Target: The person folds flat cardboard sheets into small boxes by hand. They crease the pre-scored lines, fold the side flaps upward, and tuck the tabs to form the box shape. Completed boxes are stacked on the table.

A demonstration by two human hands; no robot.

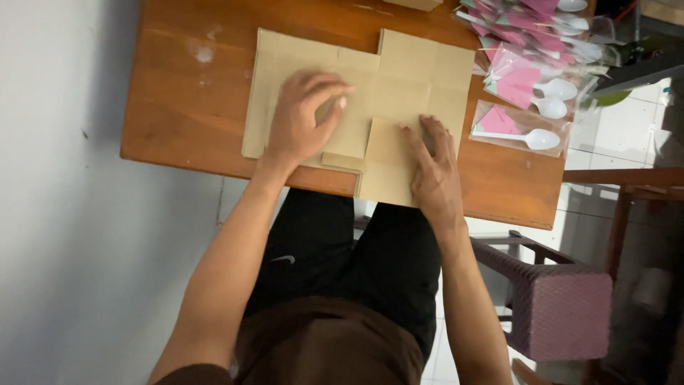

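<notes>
A flat, unfolded brown cardboard box blank (413,71) lies on the wooden table (178,107). My left hand (303,117) presses down on its left panel, fingers curled and spread on the cardboard. On a lower flap near the table's front edge rests my right hand (433,167), fingers flat, pressing along a crease. Neither hand grips anything; both lie on top of the cardboard.
Clear packets with white plastic spoons and pink napkins (531,82) are piled at the table's right end. A purple woven stool (563,306) stands to the right of my legs. A pale wall (57,214) runs along the left.
</notes>
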